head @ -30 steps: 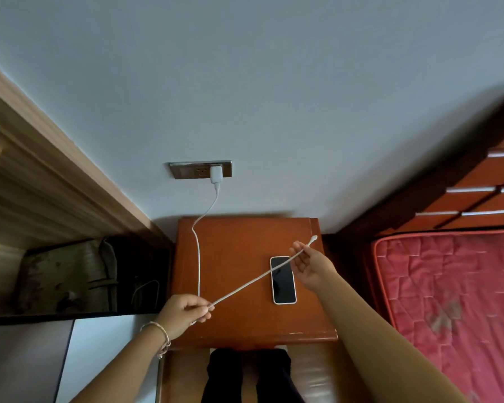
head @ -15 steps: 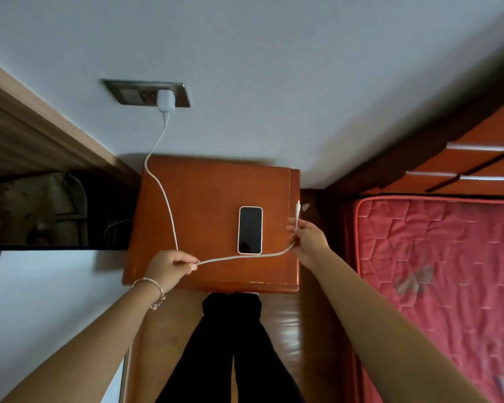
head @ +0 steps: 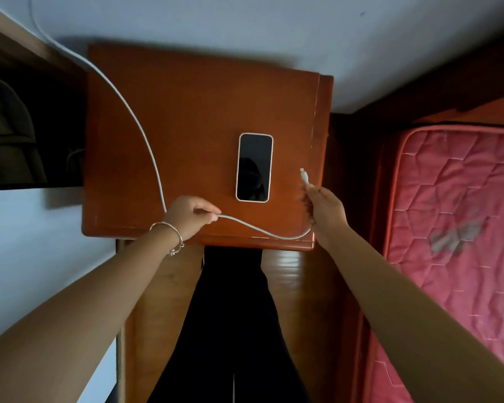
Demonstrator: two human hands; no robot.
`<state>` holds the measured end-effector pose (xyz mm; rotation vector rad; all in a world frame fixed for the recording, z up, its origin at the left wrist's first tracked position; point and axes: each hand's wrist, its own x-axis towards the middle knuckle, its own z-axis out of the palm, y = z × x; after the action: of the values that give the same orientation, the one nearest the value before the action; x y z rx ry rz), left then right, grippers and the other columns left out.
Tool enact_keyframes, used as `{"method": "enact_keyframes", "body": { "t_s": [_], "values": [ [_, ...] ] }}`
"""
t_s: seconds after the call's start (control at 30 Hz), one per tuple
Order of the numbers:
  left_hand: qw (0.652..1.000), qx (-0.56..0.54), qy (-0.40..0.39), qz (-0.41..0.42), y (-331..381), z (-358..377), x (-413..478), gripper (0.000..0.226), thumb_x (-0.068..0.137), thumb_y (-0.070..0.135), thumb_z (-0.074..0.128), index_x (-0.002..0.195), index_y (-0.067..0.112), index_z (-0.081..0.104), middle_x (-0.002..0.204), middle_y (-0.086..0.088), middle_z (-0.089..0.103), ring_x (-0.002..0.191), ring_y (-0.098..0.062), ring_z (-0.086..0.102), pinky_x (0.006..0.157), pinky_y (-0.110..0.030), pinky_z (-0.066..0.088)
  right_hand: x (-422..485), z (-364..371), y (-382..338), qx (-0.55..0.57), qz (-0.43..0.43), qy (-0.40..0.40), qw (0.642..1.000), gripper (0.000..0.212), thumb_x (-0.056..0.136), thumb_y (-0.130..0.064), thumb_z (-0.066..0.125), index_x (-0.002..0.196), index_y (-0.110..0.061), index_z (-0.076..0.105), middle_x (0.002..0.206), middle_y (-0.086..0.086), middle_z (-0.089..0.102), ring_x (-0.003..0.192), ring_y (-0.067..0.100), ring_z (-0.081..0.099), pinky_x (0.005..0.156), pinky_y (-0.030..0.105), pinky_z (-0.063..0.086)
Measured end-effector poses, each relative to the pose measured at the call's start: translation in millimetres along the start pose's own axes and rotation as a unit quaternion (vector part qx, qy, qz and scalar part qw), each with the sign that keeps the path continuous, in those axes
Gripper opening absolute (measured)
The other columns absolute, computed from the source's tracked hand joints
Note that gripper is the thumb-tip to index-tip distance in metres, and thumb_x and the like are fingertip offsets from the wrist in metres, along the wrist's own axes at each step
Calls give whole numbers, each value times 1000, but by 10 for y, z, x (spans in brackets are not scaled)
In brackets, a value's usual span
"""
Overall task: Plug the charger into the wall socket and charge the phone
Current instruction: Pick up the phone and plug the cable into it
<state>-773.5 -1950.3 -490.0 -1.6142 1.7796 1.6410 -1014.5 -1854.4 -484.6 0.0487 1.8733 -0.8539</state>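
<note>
A phone (head: 254, 167) with a dark screen and pale rim lies face up on the brown wooden bedside table (head: 192, 106). A white charger cable (head: 146, 135) runs from the top left corner across the table. My left hand (head: 191, 215) pinches the cable near the table's front edge. From there the cable sags in a loop to my right hand (head: 325, 209), which grips it just behind the connector end (head: 304, 174). The connector points up, to the right of the phone and apart from it. The wall socket and plug are out of view.
A red quilted mattress (head: 460, 216) fills the right side, in a dark wooden bed frame. A dark open shelf (head: 26, 126) and a white surface (head: 26, 257) lie to the left. My dark-clothed legs (head: 233, 330) stand below the table's front edge.
The view has tilted down, so the socket has left the frame. The cable went from taut to slack. My right hand brought the connector closer to the phone's right side.
</note>
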Motion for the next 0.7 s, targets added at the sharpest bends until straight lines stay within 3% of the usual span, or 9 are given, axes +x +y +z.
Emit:
{"method": "enact_keyframes", "body": {
  "t_s": [0.13, 0.23, 0.37, 0.47, 0.7],
  "values": [
    [1000, -11, -4, -5, -65, 110, 215, 15, 79, 15, 66, 84, 28, 73, 82, 11, 70, 81, -2, 64, 78, -20, 48, 237, 42, 141, 29, 15, -15, 999, 18, 95, -25, 51, 85, -23, 66, 69, -10, 71, 57, 1, 60, 49, 17, 37],
    [1000, -22, -7, -4, -32, 133, 370, 13, 80, 16, 66, 86, 24, 74, 88, 10, 71, 91, -5, 64, 86, -25, 48, 373, 104, 151, 70, 22, -25, 997, 18, 97, -23, 49, 86, -21, 63, 82, -7, 75, 75, 7, 69, 58, 19, 42],
    [996, -80, 44, -16, 88, 150, 573, 14, 82, 16, 65, 94, 20, 72, 98, 3, 71, 98, -12, 62, 92, -37, 50, 466, 222, 143, 95, 12, -44, 994, 14, 97, -22, 49, 91, -19, 61, 100, 0, 73, 93, 13, 70, 69, 23, 53],
    [986, -135, 89, -30, 148, 172, 685, 17, 82, 13, 64, 95, 22, 69, 96, 10, 67, 98, -11, 62, 95, -38, 49, 526, 331, 152, 113, 4, -51, 992, 12, 96, -21, 50, 92, -18, 61, 105, 1, 72, 98, 13, 69, 77, 25, 55],
    [972, -196, 117, -53, 172, 276, 773, 23, 81, 7, 63, 97, 23, 66, 98, 5, 69, 98, -11, 64, 96, -39, 49, 577, 479, 283, 147, 19, -64, 987, 12, 96, -21, 51, 92, -17, 62, 99, -2, 73, 97, 10, 69, 83, 26, 53]
  ]
}}
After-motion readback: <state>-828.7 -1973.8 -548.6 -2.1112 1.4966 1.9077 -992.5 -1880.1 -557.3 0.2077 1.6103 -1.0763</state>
